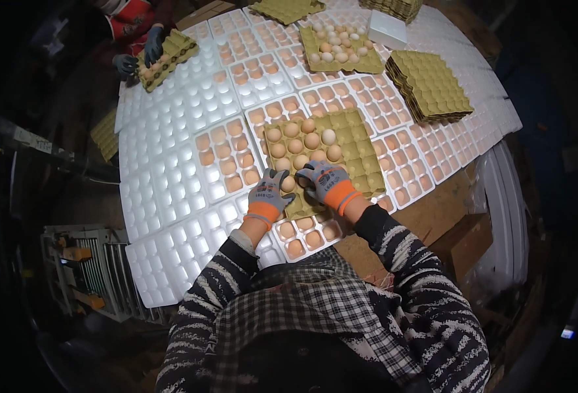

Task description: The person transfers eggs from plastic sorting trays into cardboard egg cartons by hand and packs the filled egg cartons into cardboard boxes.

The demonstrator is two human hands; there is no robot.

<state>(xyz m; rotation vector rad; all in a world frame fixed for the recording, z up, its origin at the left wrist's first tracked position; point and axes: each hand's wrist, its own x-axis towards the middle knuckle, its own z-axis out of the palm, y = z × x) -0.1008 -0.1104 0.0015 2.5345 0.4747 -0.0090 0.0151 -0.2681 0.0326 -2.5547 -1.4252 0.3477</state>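
Observation:
A yellow-green pulp egg tray (355, 140) lies before me on top of white plastic egg trays. Its left part holds several brown eggs (291, 129) and one paler egg (328, 136); its right-hand cups show no eggs. My left hand (268, 190), in a grey and orange work glove, has its fingers and thumb around a brown egg (287, 184) at the tray's near left edge. Beside it, my right hand (324, 181), gloved alike, reaches down into the tray with fingers curled. Whatever lies under the right fingers is hidden.
White plastic trays (171, 152) cover the table, many filled with eggs. Another pulp tray with eggs (340, 49) sits farther back. A stack of pulp trays (429, 86) stands right, near a white box (387, 29). At far left, a person's gloved hands (152, 46) touch a pulp tray (166, 59).

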